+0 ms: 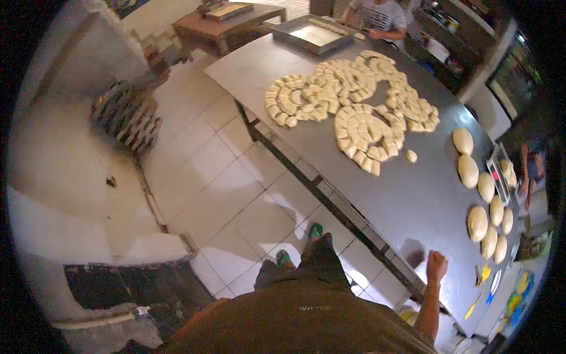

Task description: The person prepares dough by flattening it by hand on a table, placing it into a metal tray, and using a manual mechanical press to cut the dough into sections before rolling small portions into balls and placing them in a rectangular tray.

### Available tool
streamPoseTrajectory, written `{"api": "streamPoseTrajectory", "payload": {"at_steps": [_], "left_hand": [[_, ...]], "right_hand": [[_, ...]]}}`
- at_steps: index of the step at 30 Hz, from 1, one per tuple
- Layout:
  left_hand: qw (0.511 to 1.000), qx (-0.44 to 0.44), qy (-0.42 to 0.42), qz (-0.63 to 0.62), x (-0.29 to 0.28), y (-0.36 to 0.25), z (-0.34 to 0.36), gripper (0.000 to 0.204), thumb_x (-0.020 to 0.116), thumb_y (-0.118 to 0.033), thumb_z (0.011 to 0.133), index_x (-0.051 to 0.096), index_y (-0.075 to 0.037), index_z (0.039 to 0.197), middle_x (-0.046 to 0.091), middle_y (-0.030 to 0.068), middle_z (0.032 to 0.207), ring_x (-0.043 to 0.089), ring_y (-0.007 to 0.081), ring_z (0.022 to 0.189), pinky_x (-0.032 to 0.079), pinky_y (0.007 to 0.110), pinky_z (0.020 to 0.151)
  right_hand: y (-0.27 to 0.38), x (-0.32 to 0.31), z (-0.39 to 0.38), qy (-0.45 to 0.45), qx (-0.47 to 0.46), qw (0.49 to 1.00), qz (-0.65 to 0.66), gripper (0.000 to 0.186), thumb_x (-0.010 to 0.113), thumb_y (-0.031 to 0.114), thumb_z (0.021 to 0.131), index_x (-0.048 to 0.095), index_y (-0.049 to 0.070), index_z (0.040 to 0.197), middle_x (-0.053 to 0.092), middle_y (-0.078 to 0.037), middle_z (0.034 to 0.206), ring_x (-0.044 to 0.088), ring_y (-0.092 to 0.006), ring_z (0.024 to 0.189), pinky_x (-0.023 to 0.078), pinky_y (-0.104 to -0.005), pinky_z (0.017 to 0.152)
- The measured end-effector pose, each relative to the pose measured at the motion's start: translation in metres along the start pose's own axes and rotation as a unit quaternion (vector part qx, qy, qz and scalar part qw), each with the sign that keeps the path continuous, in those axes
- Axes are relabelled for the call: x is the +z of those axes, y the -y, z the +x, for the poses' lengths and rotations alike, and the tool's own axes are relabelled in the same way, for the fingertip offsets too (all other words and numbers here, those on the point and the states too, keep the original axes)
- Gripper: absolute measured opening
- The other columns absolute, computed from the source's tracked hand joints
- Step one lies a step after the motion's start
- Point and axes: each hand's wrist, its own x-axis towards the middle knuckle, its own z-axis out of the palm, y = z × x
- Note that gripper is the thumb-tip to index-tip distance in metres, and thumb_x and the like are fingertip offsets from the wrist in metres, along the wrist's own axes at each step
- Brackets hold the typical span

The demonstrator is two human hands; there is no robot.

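Observation:
My right hand (pixel 437 266) is curled into a fist above the near edge of the metal table (pixel 377 203), and nothing shows sticking out of it. Its shadow falls on the tabletop beside it. Of my left arm (pixel 200 314) only a part shows beside my body at the lower left; the hand is out of sight. Cut dough pieces (pixel 359 130) lie in curled rows across the table's far half. One loose dough piece (pixel 411 156) sits apart from them. Several smooth oval dough lumps (pixel 477 223) rest along the right side, nearest to my right hand.
A scale (pixel 500 174) with dough on it stands at the right edge, near another person's arm (pixel 524 171). Yellow and blue-handled tools (pixel 482 276) lie at the near right corner. Beyond the far end, a second person (pixel 383 20) is beside a metal tray (pixel 312 34).

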Motion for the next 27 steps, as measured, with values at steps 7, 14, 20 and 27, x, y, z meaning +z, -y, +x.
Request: {"api": "streamPoseTrajectory", "payload": {"at_steps": [7, 14, 20, 27], "left_hand": [[0.958, -0.163, -0.135, -0.192, 0.005, -0.004, -0.005, 0.033, 0.073, -0.040, 0.090, 0.078, -0.011, 0.104, 0.078, 0.0106, 0.099, 0.074, 0.0293, 0.088, 0.057, 0.045, 0.082], [0.883, -0.233, -0.238, -0.331, 0.005, 0.009, -0.025, 0.034, 0.073, -0.040, 0.091, 0.078, -0.011, 0.105, 0.078, 0.0106, 0.099, 0.073, 0.0283, 0.089, 0.056, 0.044, 0.083], [0.844, -0.263, -0.246, -0.398, 0.005, 0.055, -0.039, 0.034, 0.073, -0.041, 0.091, 0.078, -0.010, 0.106, 0.078, 0.0105, 0.100, 0.073, 0.0274, 0.089, 0.056, 0.043, 0.084], [0.836, -0.275, -0.244, -0.408, -0.050, 0.129, -0.062, 0.035, 0.072, -0.041, 0.092, 0.078, -0.009, 0.106, 0.078, 0.0105, 0.100, 0.073, 0.0264, 0.090, 0.056, 0.042, 0.084]], "right_hand": [[0.246, -0.035, 0.000, 0.581, -0.275, 0.761, 0.089, 0.020, 0.065, 0.015, 0.079, 0.076, 0.009, 0.096, 0.073, -0.017, 0.085, 0.070, -0.0335, 0.078, 0.053, -0.0435, 0.073], [0.362, -0.023, 0.061, 0.708, -0.407, 0.577, 0.002, 0.029, 0.060, 0.032, 0.095, 0.075, 0.012, 0.108, 0.075, -0.018, 0.095, 0.071, -0.0418, 0.089, 0.056, -0.0494, 0.079], [0.421, 0.006, 0.069, 0.717, -0.452, 0.529, -0.041, 0.023, 0.064, 0.026, 0.094, 0.073, 0.007, 0.103, 0.074, -0.016, 0.082, 0.073, -0.0369, 0.077, 0.055, -0.0522, 0.072], [0.470, 0.029, 0.034, 0.659, -0.439, 0.609, -0.047, 0.023, 0.072, 0.020, 0.084, 0.075, 0.005, 0.102, 0.075, -0.019, 0.093, 0.073, -0.0372, 0.088, 0.056, -0.0498, 0.074]]}}
